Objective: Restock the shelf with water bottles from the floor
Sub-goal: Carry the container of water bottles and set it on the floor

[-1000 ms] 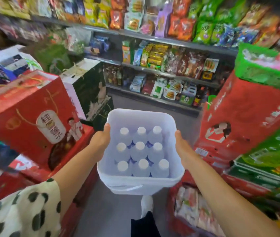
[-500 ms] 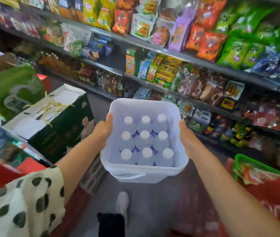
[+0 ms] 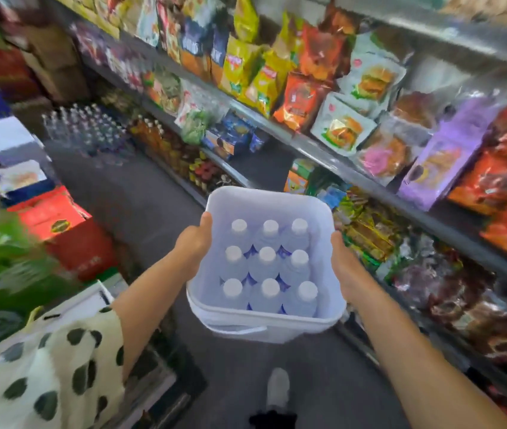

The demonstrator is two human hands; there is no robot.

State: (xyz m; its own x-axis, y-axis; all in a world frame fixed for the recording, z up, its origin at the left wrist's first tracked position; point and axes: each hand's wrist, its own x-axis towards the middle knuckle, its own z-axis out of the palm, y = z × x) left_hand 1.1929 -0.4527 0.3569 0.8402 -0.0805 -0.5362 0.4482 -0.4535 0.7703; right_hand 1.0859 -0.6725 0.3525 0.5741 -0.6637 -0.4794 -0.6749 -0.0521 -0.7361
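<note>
I carry a white square plastic bin (image 3: 264,202) in front of me at waist height. Several water bottles (image 3: 267,258) with white caps stand upright inside it in three rows. My left hand (image 3: 195,241) grips the bin's left wall, thumb over the rim. My right hand (image 3: 343,266) grips the right wall; its fingers are hidden under the bin. Far down the aisle, a stack of clear bottles (image 3: 86,130) stands on the floor, blurred.
Metal shelves (image 3: 354,162) packed with snack bags run along my right. Red and green cartons (image 3: 69,233) pile up on my left. A narrow strip of grey floor (image 3: 141,205) runs ahead between them. My shoe (image 3: 278,387) shows below the bin.
My view has swung left along the aisle; the snack shelves now lie to my right and the bottle stack has come into sight. Both hands keep the same hold on the bin.
</note>
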